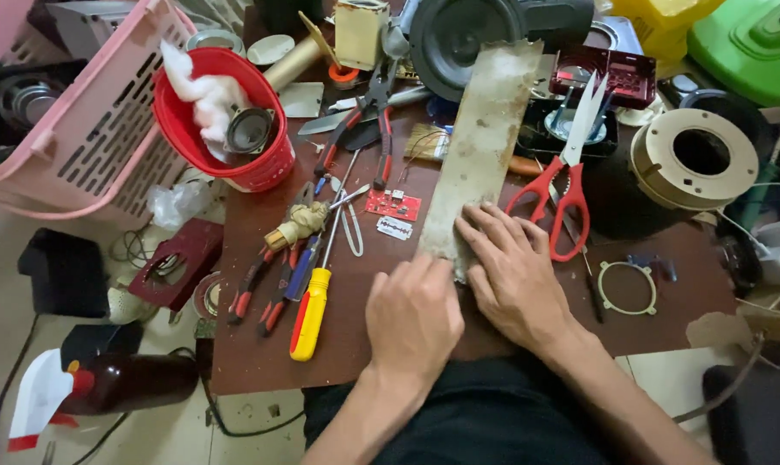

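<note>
A: Hands?

B: Left hand (413, 317) curled on the near end of the long grey weathered flat strip (480, 151); right hand (512, 271) flat, fingers spread, pinning it. Strip runs to 12 o'clock across the brown table (261, 353).

A: Risk?

B: Strip could pivot into the red-handled scissors (565, 185) at 2 o'clock; small razor blade (395, 228) at 10 o'clock could nick me.
</note>
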